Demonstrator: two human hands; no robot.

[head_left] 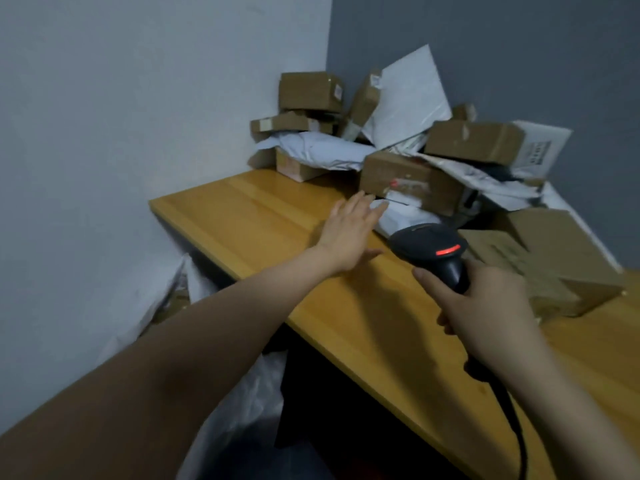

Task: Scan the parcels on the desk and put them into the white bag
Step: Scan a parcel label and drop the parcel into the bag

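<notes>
My right hand (485, 306) grips a black barcode scanner (429, 249) with a red light lit, pointed at the parcel pile. A red scan spot shows on a brown box (408, 183) at the front of the pile. My left hand (349, 233) stretches flat over the wooden desk (263, 220), fingers apart, fingertips touching a flat white mailer (401, 216) lying under that box. Brown boxes and white mailers are heaped in the corner. The white bag (242, 393) stands on the floor below the desk's left edge, partly hidden by my left arm.
A large brown carton (561, 261) lies on the desk to the right of the scanner. Walls close the desk in at the back and left. The scanner's black cable (516, 427) hangs over the desk's front edge.
</notes>
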